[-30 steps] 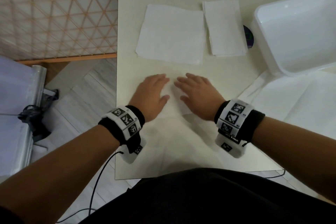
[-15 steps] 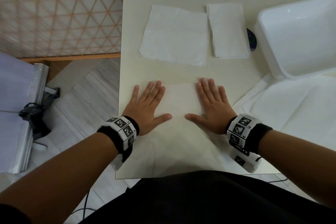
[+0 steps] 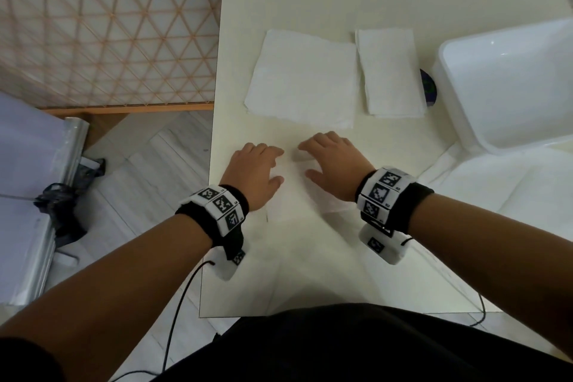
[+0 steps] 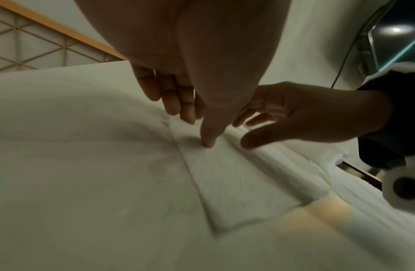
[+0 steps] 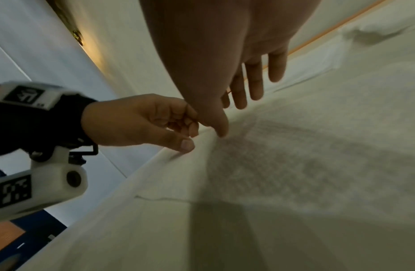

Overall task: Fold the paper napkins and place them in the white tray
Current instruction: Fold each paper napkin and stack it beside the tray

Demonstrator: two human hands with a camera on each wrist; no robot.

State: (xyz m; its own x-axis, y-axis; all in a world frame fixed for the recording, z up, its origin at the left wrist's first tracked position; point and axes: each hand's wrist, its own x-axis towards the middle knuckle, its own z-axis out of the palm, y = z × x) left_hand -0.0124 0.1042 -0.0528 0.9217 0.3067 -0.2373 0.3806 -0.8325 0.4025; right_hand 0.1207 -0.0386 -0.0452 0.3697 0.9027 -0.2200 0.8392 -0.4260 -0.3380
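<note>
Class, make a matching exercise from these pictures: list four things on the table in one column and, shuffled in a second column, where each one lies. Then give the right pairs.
Things:
1. white tray
2. narrow folded napkin
3. wide napkin
4. napkin under the hands

Places:
A. nearest the person
B. far right of the table
C. beside the tray
D. farthest left of the two napkins at the back

Pairs: 1-B, 2-C, 3-D, 4-A

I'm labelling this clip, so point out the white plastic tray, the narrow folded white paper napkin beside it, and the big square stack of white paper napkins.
White plastic tray [image 3: 450, 93]: head view, left wall.
Narrow folded white paper napkin [image 3: 392, 71]: head view, middle.
Square stack of white paper napkins [image 3: 305, 77]: head view, centre of top sheet.
</note>
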